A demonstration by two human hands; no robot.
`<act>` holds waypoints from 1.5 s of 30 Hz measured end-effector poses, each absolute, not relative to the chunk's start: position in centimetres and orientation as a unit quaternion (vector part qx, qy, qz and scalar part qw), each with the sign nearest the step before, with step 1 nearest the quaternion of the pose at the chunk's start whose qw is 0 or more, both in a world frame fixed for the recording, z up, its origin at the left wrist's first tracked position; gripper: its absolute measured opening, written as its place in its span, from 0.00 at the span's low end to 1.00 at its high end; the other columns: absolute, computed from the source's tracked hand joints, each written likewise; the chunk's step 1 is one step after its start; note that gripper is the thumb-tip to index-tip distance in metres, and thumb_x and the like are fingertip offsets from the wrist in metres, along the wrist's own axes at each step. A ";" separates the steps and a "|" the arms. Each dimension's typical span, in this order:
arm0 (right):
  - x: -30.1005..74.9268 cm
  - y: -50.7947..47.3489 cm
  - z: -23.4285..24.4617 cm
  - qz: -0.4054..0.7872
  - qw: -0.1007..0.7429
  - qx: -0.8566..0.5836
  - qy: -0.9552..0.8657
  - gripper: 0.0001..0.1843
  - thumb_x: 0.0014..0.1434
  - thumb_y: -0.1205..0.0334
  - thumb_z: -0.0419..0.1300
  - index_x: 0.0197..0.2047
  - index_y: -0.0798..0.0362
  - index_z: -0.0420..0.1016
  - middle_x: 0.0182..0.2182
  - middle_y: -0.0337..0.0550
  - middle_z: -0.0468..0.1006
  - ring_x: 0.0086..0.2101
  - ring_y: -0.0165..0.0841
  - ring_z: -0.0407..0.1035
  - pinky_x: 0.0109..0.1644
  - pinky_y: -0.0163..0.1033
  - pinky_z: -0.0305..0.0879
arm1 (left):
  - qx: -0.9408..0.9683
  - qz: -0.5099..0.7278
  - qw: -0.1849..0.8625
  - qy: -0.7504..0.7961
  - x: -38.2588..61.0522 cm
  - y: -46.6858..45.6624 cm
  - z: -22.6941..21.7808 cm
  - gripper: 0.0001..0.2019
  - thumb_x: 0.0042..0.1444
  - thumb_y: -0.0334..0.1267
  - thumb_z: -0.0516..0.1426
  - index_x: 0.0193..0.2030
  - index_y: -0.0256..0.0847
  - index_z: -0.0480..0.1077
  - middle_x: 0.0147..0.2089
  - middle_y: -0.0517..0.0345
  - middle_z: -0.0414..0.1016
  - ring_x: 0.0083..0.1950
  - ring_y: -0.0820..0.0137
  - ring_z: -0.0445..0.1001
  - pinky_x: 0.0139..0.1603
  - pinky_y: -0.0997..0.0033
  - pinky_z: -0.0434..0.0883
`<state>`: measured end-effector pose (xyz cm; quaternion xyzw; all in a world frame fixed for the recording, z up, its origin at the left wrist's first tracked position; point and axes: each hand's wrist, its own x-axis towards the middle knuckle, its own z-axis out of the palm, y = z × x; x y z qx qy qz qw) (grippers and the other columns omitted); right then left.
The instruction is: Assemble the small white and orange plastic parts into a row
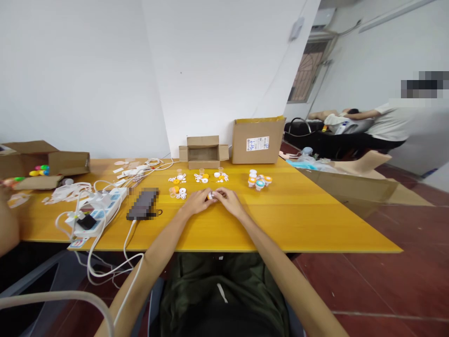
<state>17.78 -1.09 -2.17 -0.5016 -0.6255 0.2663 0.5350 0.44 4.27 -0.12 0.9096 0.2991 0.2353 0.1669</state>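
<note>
Just above the yellow table (pixel 273 224), both my hands meet in the middle of the view. My left hand (pixel 199 201) and my right hand (pixel 226 199) have their fingers closed round a small round plastic piece (pixel 210 195), white with a bit of orange. Most of it is hidden by the fingers. Beyond my hands lie small groups of loose white, orange and clear plastic parts (pixel 203 178), with another group (pixel 180 193) to the left. Right of my hands stands a cluster of small round plastic pieces (pixel 259 181) in white, orange and teal.
A small opened carton (pixel 203 164) and a larger cardboard box (pixel 257 142) stand against the wall. Left are a dark phone (pixel 143 204), a power strip (pixel 105 213) with tangled white cables, and a box (pixel 72 162) with colourful pieces. Another person's arm (pixel 9 224) shows far left; others sit back right.
</note>
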 end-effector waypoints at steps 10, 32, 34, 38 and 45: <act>17.5 -0.8 -2.4 0.280 0.551 -0.489 -0.616 0.15 0.53 0.54 0.66 0.43 0.49 0.76 0.39 0.40 0.82 0.37 0.35 0.76 0.44 0.40 0.73 | 0.916 0.185 0.142 0.326 0.4 4.1 0.5 0.10 0.68 0.46 0.52 0.45 0.43 0.70 0.38 0.55 0.78 0.44 0.60 0.77 0.45 0.67 0.70; 17.9 -0.4 -2.8 0.300 0.540 -0.487 -0.617 0.08 0.57 0.54 0.63 0.37 0.49 0.78 0.35 0.41 0.83 0.37 0.37 0.77 0.47 0.44 0.74 | 0.919 0.178 0.131 0.325 0.5 4.0 0.6 0.13 0.68 0.49 0.53 0.45 0.43 0.71 0.38 0.55 0.78 0.44 0.60 0.77 0.45 0.67 0.70; 18.1 -0.4 -2.8 0.299 0.543 -0.473 -0.626 0.09 0.55 0.56 0.64 0.40 0.48 0.79 0.38 0.41 0.83 0.40 0.37 0.77 0.49 0.44 0.74 | 0.919 0.179 0.132 0.324 0.4 4.0 0.6 0.12 0.68 0.48 0.54 0.47 0.42 0.71 0.38 0.54 0.78 0.44 0.60 0.77 0.45 0.67 0.70; 18.1 -0.3 -2.9 0.308 0.546 -0.469 -0.622 0.16 0.52 0.57 0.68 0.46 0.47 0.79 0.42 0.41 0.83 0.41 0.37 0.77 0.50 0.43 0.74 | 0.918 0.183 0.135 0.323 0.4 4.2 0.4 0.11 0.68 0.46 0.54 0.47 0.42 0.71 0.39 0.54 0.78 0.44 0.60 0.78 0.45 0.67 0.70; 18.1 -0.3 -3.1 0.308 0.542 -0.494 -0.606 0.14 0.59 0.48 0.62 0.36 0.50 0.78 0.34 0.42 0.83 0.36 0.36 0.77 0.45 0.42 0.74 | 0.916 0.182 0.139 0.329 0.4 4.0 0.5 0.12 0.67 0.49 0.54 0.43 0.43 0.70 0.37 0.55 0.77 0.44 0.59 0.78 0.45 0.65 0.71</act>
